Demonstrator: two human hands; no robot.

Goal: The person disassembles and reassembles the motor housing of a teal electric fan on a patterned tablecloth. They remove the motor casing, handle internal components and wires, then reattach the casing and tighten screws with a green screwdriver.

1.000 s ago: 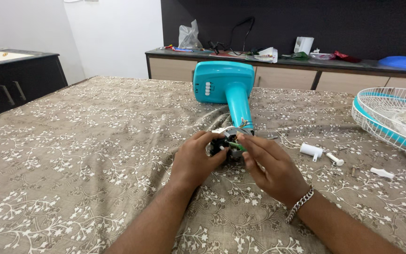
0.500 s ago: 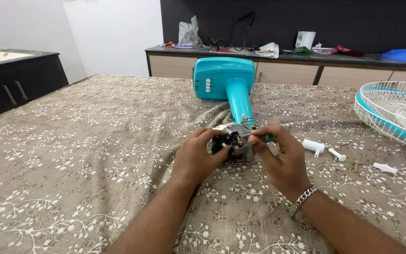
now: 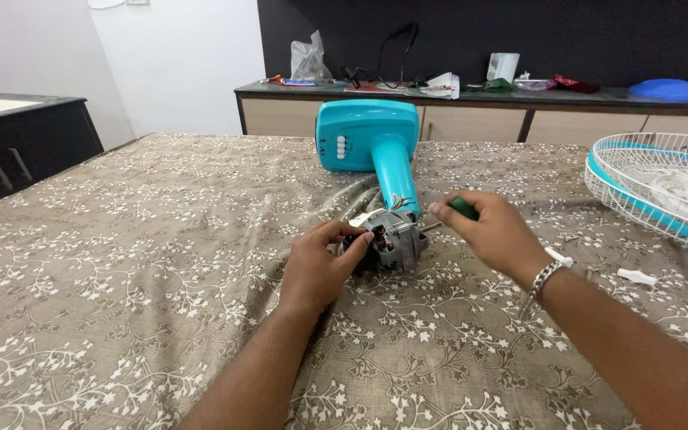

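The bare fan motor (image 3: 392,237) lies on the patterned surface (image 3: 121,263) at the near end of the turquoise fan stand (image 3: 372,147). The left hand (image 3: 320,267) grips the motor's near side, as before. The right hand (image 3: 491,231), earlier pressed against the motor, has drawn off to its right, clenched round a green-handled screwdriver (image 3: 462,209); the tool looks pulled clear, so that fastener seems done with

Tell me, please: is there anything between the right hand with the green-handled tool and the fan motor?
Nothing visible. The right hand holds the green-handled tool just beside the fan motor; only bare tablecloth lies between. The left hand grips the motor's opposite side.
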